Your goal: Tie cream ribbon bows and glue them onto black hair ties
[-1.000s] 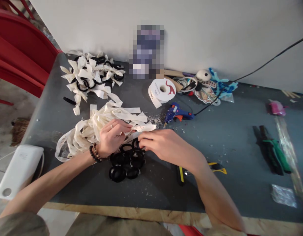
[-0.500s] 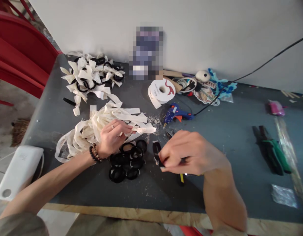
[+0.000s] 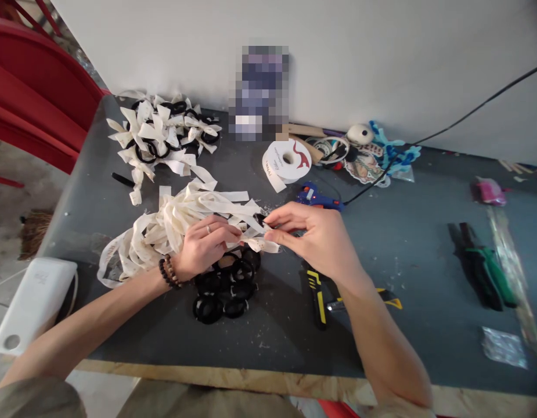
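My left hand [image 3: 209, 247] pinches a cream ribbon bow [image 3: 263, 245], whose printed end sticks out to the right of the fingertips. Close beside it, my right hand [image 3: 314, 235] has thumb and fingers closed on a black hair tie [image 3: 260, 219], mostly hidden by the fingers and ribbon. Whether tie and bow touch I cannot tell. A heap of cut cream ribbons [image 3: 164, 232] lies behind and left of my left hand. Several black hair ties [image 3: 227, 290] are grouped just below it. Partly covered by my right hand is a blue glue gun [image 3: 318, 197].
Finished bows on hair ties [image 3: 164, 130] are piled at the back left. A ribbon spool [image 3: 289, 161] stands at the back. A yellow-black cutter [image 3: 317, 299] lies near my right forearm, green-handled pliers [image 3: 486, 273] further right. A white power bank [image 3: 35, 305] sits at the left edge.
My right hand has moved up and left with the black hair tie, to the bow. My left hand has shifted slightly right, still pinching the bow. The cutter is now uncovered.
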Action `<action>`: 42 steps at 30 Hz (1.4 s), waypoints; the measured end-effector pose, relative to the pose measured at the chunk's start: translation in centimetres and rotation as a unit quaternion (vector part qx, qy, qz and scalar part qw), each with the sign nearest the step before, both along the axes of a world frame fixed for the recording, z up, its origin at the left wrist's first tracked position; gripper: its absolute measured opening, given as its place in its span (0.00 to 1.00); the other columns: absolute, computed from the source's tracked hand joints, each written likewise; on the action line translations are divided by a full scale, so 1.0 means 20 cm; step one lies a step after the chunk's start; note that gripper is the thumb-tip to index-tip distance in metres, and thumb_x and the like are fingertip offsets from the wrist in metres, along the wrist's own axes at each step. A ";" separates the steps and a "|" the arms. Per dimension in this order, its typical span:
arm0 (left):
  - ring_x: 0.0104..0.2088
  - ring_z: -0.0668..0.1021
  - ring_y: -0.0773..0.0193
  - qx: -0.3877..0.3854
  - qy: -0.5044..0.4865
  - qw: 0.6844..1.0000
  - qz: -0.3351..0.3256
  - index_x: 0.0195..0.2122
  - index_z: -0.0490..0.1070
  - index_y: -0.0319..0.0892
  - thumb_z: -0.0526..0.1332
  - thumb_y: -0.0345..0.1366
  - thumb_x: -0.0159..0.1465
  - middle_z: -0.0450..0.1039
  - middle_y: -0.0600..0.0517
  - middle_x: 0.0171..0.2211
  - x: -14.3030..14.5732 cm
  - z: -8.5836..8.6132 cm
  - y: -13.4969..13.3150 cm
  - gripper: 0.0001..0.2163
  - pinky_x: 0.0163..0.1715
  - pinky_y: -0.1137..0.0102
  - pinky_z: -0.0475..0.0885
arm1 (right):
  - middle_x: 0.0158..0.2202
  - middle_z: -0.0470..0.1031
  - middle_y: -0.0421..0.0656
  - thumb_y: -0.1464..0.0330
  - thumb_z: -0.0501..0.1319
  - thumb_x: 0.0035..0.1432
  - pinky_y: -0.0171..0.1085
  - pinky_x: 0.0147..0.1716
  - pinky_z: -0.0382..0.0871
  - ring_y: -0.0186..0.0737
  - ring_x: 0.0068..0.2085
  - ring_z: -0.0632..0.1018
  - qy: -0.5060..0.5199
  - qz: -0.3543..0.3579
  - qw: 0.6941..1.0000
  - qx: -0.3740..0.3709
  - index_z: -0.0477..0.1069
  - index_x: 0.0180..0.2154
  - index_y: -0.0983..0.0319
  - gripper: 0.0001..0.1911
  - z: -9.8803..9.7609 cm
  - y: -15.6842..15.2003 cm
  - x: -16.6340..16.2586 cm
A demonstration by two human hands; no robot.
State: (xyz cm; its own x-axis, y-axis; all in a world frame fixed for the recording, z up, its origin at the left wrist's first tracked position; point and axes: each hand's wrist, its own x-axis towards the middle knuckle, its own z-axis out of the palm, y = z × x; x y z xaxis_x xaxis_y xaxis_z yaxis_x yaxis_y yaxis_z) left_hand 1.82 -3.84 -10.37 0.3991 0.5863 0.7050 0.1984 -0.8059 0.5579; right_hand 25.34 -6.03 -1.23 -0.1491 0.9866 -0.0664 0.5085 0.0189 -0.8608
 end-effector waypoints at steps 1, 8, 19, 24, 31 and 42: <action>0.39 0.85 0.64 -0.002 0.001 1.000 -0.010 0.38 0.73 0.44 0.62 0.18 0.66 0.85 0.53 0.37 0.00 0.00 0.00 0.12 0.42 0.67 0.83 | 0.35 0.87 0.43 0.66 0.73 0.58 0.40 0.38 0.85 0.45 0.36 0.88 0.000 0.000 1.000 -0.010 0.80 0.38 0.59 0.07 -0.01 0.00 -0.01; 0.39 0.85 0.63 -0.001 0.009 0.999 -0.040 0.40 0.74 0.44 0.62 0.19 0.66 0.85 0.52 0.37 -0.01 0.01 0.00 0.11 0.43 0.66 0.84 | 0.41 0.88 0.44 0.71 0.68 0.61 0.41 0.46 0.85 0.46 0.43 0.88 -0.009 0.035 0.998 -0.043 0.82 0.42 0.60 0.07 -0.05 0.00 -0.02; 0.35 0.84 0.65 -0.007 0.030 0.999 -0.026 0.37 0.74 0.43 0.57 0.15 0.63 0.83 0.54 0.32 0.00 0.03 0.00 0.15 0.36 0.71 0.82 | 0.34 0.87 0.38 0.72 0.70 0.60 0.35 0.37 0.80 0.40 0.34 0.87 -0.074 0.050 0.995 0.039 0.82 0.37 0.57 0.04 -0.08 -0.03 -0.07; 0.35 0.84 0.65 -0.014 0.026 0.999 -0.030 0.37 0.74 0.43 0.57 0.15 0.63 0.83 0.53 0.32 0.00 0.03 0.00 0.14 0.37 0.71 0.82 | 0.35 0.88 0.37 0.74 0.68 0.62 0.35 0.38 0.80 0.41 0.36 0.88 -0.093 0.056 0.993 0.048 0.83 0.39 0.56 0.07 -0.08 -0.04 -0.08; 0.35 0.84 0.64 -0.012 0.031 0.999 -0.031 0.37 0.74 0.43 0.54 0.14 0.62 0.83 0.54 0.32 0.00 0.04 0.00 0.17 0.36 0.70 0.82 | 0.35 0.87 0.36 0.74 0.69 0.60 0.33 0.38 0.78 0.40 0.36 0.88 -0.099 0.057 0.991 0.069 0.83 0.37 0.56 0.07 -0.07 -0.04 -0.09; 0.35 0.84 0.65 -0.006 0.029 0.999 -0.019 0.37 0.74 0.43 0.55 0.16 0.63 0.83 0.54 0.32 0.01 0.04 0.00 0.15 0.36 0.71 0.82 | 0.32 0.86 0.35 0.73 0.68 0.61 0.32 0.33 0.73 0.37 0.33 0.85 -0.130 0.063 0.984 0.103 0.81 0.36 0.55 0.07 -0.06 -0.05 -0.08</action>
